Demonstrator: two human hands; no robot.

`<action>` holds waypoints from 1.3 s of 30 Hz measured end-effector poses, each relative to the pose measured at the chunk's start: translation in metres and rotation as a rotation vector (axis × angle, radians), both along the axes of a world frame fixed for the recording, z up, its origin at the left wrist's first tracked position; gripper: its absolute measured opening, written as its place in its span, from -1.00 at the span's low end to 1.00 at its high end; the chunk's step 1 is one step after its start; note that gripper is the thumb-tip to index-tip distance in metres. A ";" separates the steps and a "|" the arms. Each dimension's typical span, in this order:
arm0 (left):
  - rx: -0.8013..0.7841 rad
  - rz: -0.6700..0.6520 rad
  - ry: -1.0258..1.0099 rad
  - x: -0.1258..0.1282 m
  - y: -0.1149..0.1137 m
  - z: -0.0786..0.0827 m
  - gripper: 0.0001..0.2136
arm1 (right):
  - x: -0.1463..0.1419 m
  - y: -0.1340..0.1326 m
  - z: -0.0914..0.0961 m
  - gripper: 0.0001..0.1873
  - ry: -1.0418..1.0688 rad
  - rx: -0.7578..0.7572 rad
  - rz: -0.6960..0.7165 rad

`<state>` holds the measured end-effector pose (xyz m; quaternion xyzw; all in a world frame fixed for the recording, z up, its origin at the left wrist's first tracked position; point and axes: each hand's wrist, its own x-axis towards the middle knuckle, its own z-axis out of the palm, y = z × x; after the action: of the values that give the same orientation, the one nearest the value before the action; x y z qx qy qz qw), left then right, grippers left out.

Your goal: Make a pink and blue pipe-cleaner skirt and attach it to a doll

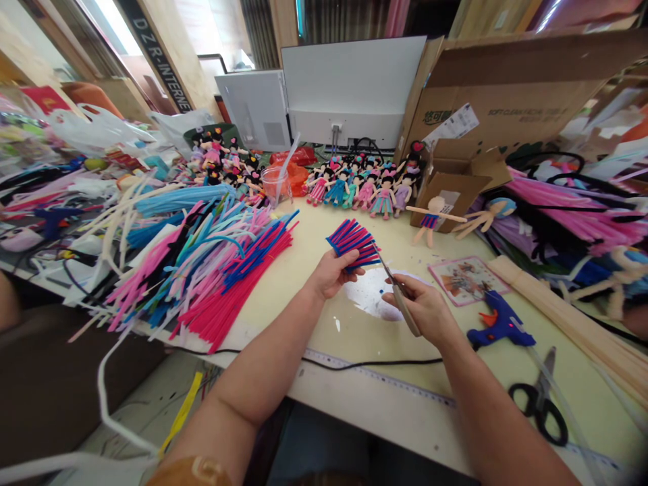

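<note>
Between the thumb and fingers of my left hand (335, 271) is a fanned piece of blue and red pipe cleaners (353, 237), laid side by side in stripes. My right hand (422, 304) grips a pair of scissors with grey-beige handles (403, 304). Their blades point up and left and meet the right edge of the striped piece. Whether the blades are parted is too small to tell. Under the hands lies a white patch (372, 297) on the yellow tabletop, with a small blue bit on it.
Loose pipe cleaners (202, 250) are heaped at left. Small finished dolls (364, 185) stand at the back before a monitor (354, 88). On the right are a bare doll with a striped band (431, 219), a blue glue gun (501, 324), black-handled scissors (541, 398) and a cardboard box (486, 101).
</note>
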<state>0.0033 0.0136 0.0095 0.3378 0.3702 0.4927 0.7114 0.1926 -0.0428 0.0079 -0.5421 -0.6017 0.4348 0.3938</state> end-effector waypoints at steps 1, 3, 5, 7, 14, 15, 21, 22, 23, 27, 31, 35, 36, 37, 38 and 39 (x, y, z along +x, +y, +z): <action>0.005 0.008 -0.005 0.000 0.000 0.000 -0.69 | 0.000 0.000 -0.001 -0.57 -0.001 0.004 -0.001; 0.009 0.036 -0.005 0.002 0.000 -0.001 -0.71 | 0.000 0.000 -0.001 -0.56 0.006 0.001 0.005; 0.005 0.065 0.006 0.002 0.001 -0.002 -0.73 | -0.002 0.000 -0.001 -0.55 0.032 -0.028 0.016; 0.000 0.083 0.013 0.003 0.001 -0.002 -0.75 | -0.004 -0.001 0.000 -0.52 0.076 -0.088 0.022; 0.017 0.065 0.043 0.003 0.001 -0.004 -0.77 | -0.007 -0.004 0.006 -0.48 0.143 -0.157 0.057; 0.022 0.056 0.048 0.003 0.001 -0.004 -0.77 | -0.007 -0.004 0.005 -0.48 0.142 -0.154 0.061; 0.027 0.043 0.059 0.004 0.000 -0.004 -0.74 | -0.005 -0.002 -0.001 -0.53 0.134 -0.111 0.064; 0.026 0.041 0.056 0.004 0.000 -0.004 -0.73 | -0.005 -0.002 -0.002 -0.54 0.127 -0.099 0.063; 0.025 0.038 0.052 0.004 0.000 -0.004 -0.73 | -0.004 -0.002 -0.002 -0.56 0.118 -0.089 0.062; 0.012 0.030 0.037 0.004 0.001 -0.005 -0.72 | -0.003 -0.001 -0.002 -0.58 0.075 -0.057 0.058; -0.005 0.019 0.028 0.003 0.001 -0.005 -0.71 | -0.002 0.001 -0.004 -0.57 0.050 -0.027 0.046; -0.010 0.013 0.021 0.002 0.001 -0.004 -0.70 | -0.002 0.001 -0.004 -0.57 0.057 -0.021 0.042; -0.010 0.011 0.017 0.001 0.001 -0.004 -0.70 | -0.003 0.001 -0.003 -0.57 0.058 -0.024 0.037; -0.010 0.009 0.012 0.001 0.001 -0.004 -0.70 | -0.003 0.000 -0.002 -0.57 0.059 -0.029 0.033; -0.009 0.007 0.005 0.001 0.001 -0.004 -0.71 | -0.003 0.000 -0.001 -0.57 0.059 -0.035 0.031; -0.009 0.005 0.000 0.002 0.001 -0.004 -0.71 | -0.003 -0.001 0.000 -0.57 0.058 -0.041 0.032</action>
<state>0.0048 0.0150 0.0056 0.3336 0.3731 0.4929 0.7117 0.1896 -0.0435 0.0080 -0.5274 -0.5897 0.4688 0.3929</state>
